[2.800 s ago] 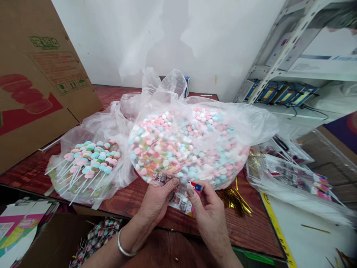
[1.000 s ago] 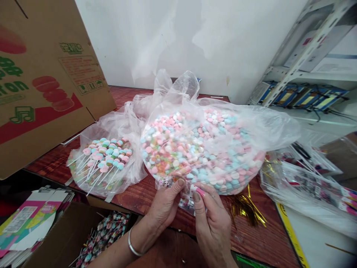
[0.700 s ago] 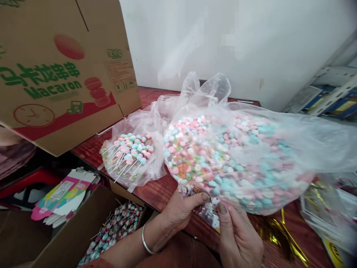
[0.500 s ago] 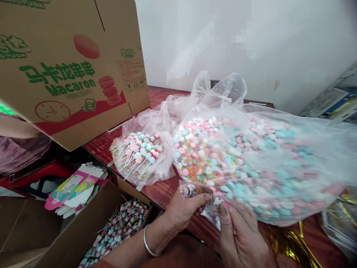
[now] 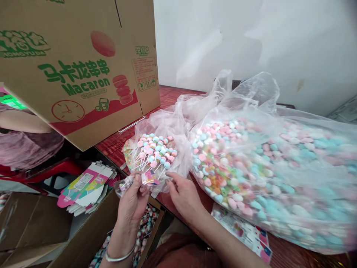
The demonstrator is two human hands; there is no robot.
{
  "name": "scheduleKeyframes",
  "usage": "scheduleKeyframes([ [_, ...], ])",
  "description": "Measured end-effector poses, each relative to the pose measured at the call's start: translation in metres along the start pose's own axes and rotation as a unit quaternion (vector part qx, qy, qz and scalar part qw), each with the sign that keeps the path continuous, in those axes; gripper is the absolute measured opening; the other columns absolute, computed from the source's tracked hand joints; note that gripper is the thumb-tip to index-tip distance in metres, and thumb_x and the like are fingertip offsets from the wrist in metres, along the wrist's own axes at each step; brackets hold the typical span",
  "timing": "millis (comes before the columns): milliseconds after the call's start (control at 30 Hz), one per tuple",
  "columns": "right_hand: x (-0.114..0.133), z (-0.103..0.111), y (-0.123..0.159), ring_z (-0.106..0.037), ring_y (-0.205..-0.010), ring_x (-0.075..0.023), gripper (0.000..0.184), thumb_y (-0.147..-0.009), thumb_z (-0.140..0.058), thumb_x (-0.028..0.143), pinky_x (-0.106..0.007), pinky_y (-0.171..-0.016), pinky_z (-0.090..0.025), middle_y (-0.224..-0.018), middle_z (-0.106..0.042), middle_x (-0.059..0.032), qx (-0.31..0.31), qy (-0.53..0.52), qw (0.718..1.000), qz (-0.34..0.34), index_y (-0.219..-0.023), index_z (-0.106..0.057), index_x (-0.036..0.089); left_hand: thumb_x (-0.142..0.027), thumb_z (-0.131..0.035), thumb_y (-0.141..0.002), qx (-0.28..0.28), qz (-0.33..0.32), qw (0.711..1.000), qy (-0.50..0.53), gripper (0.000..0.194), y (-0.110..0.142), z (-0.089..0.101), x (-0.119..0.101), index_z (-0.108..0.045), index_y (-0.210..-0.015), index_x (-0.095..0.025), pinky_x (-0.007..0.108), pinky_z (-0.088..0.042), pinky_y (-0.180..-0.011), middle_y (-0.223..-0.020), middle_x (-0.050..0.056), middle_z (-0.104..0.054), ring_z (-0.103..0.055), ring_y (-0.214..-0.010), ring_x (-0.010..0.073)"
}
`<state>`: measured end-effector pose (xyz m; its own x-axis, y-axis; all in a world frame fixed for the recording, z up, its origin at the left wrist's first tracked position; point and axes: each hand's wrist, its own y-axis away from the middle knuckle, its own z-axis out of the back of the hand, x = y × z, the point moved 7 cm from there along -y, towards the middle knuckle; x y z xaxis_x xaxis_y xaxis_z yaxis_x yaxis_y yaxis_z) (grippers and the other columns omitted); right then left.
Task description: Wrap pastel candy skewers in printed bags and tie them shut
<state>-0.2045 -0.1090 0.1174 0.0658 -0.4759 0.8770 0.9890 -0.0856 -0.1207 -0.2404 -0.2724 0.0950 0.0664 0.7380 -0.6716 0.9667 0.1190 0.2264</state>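
Observation:
My left hand [image 5: 135,201], with a bangle at the wrist, pinches a small clear plastic wrapper [image 5: 150,178] printed in pink, purple and yellow. Its clear part sticks out on the left side of the hand. My right hand [image 5: 184,195] is just to the right of the wrapper, with thumb and index finger apart and nothing visible between them. Right behind both hands lies a pile of marshmallow candy skewers [image 5: 156,149] on white sticks, resting on a clear plastic bag [image 5: 181,145]. More printed clear wrappers [image 5: 242,230] lie on the table below my right forearm.
A huge clear bag of pastel candies [image 5: 267,178] covers the table's right side. A large cardboard carton [image 5: 92,85] stands at the left. Below it are flattened printed boxes [image 5: 86,190] and an open carton of wrapped candies [image 5: 145,227]. Another person's arm [image 5: 25,121] shows far left.
Both hands have moved left, from before the large bag to the skewer pile. The right hand has let go of the wrappers, which now lie on the table. The view has turned slightly left.

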Motion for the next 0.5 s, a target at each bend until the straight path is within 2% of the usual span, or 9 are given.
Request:
scheduleKeyframes([
  [100,-0.012,-0.036,-0.031,-0.065,-0.076,-0.0222,0.012,-0.089,-0.058,0.024,-0.03,-0.071,-0.042,-0.075,-0.071,-0.0034,0.021,-0.013,0.999,-0.041,-0.086,-0.07,0.022,-0.023,-0.096,-0.049,0.004,-0.002,1.0,0.01,0.043,-0.005,0.01,-0.011,-0.061,-0.072,-0.014,0.012,-0.038,-0.038,-0.058,-0.008,-0.05,-0.041,-0.044,0.0019],
  [200,-0.032,-0.049,-0.041,-0.059,-0.066,-0.0188,0.014,-0.08,-0.063,0.019,-0.028,-0.064,-0.039,-0.061,-0.06,-0.0001,0.004,-0.053,0.995,-0.085,-0.067,-0.057,0.021,-0.026,-0.096,-0.05,0.007,0.013,1.0,0.013,0.044,-0.006,0.014,-0.009,-0.062,-0.074,-0.014,0.015,-0.04,-0.039,-0.061,-0.007,-0.053,-0.045,-0.048,0.0044],
  [300,-0.054,-0.046,-0.03,-0.055,-0.057,-0.0156,0.005,-0.08,-0.058,0.02,-0.026,-0.058,-0.041,-0.062,-0.057,0.0033,-0.013,-0.135,0.981,-0.141,-0.084,-0.055,0.021,-0.026,-0.094,-0.054,0.009,0.029,0.999,0.017,0.04,-0.009,0.012,0.0,-0.063,-0.076,-0.014,0.016,-0.039,-0.04,-0.068,-0.004,-0.058,-0.048,-0.052,0.006],
  [400,-0.065,-0.037,-0.011,-0.053,-0.046,-0.0143,0.023,-0.085,-0.05,0.034,-0.026,-0.049,-0.045,-0.064,-0.058,0.0043,0.002,-0.244,0.95,-0.195,-0.104,-0.051,0.02,-0.022,-0.092,-0.058,0.021,0.057,0.998,0.021,0.034,-0.01,0.003,0.013,-0.063,-0.075,-0.015,0.016,-0.038,-0.04,-0.068,-0.004,-0.059,-0.048,-0.052,0.0063],
  [500,-0.058,-0.021,0.011,-0.05,-0.044,-0.012,0.035,-0.084,-0.052,0.049,-0.027,-0.048,-0.047,-0.065,-0.057,0.0038,0.025,-0.329,0.919,-0.216,-0.103,-0.053,0.019,-0.017,-0.091,-0.058,0.04,0.091,0.995,0.016,0.033,-0.008,-0.011,0.027,-0.063,-0.073,-0.015,0.016,-0.037,-0.04,-0.066,-0.004,-0.059,-0.047,-0.05,0.0061],
])
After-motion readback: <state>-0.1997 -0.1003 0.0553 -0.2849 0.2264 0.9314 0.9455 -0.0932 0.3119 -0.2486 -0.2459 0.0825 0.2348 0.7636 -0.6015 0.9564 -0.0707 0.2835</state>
